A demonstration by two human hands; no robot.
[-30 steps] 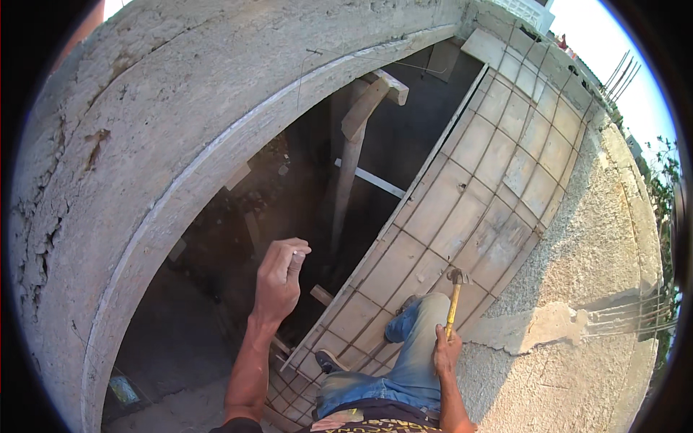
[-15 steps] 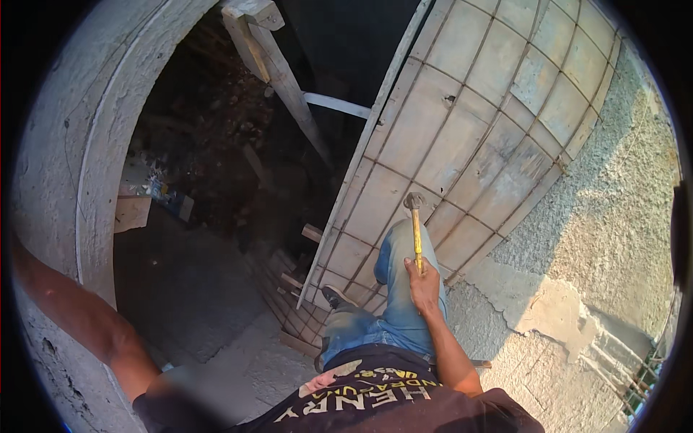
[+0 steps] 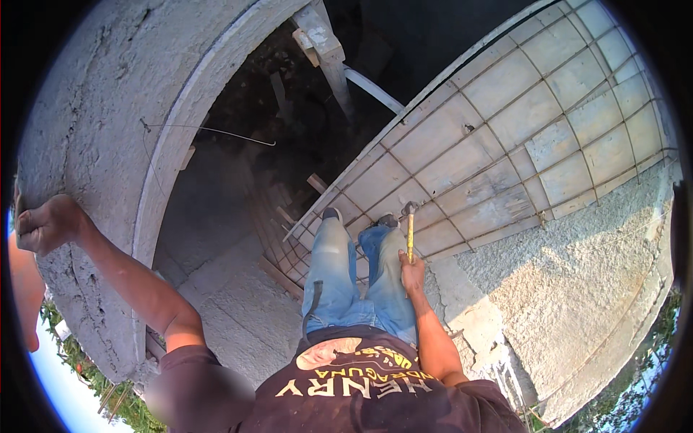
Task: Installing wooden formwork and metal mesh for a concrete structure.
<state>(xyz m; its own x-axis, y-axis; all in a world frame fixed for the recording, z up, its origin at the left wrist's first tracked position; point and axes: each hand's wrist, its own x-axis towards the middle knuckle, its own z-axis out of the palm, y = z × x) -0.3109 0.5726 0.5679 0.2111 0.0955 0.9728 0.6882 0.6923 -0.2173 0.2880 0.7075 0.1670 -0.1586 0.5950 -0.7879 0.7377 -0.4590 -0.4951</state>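
Observation:
My right hand (image 3: pixel 413 275) is closed round the yellow handle of a hammer (image 3: pixel 411 234). Its metal head points away from me, in front of my lower legs. My left arm reaches out to the left, and my left hand (image 3: pixel 52 225) is closed at the outer edge of a rough concrete wall (image 3: pixel 108 137). The fingertips curl over that edge and are partly hidden. Under my feet slopes a panel of pale boards (image 3: pixel 462 155) covered by a grid of thin steel bars.
A dark opening (image 3: pixel 253 108) lies between wall and panel, with a wooden post (image 3: pixel 328 54) and a pale brace (image 3: pixel 372 88) in it. A thin bent wire (image 3: pixel 238 135) sticks out from the wall. Rough concrete (image 3: pixel 570 260) borders the right. Another person's arm (image 3: pixel 24 289) shows at the far left.
The view has swung round, showing more wall at left. My left hand has come into sight at the wall's edge. Both feet now show on the panel; the hammer stays in my right hand.

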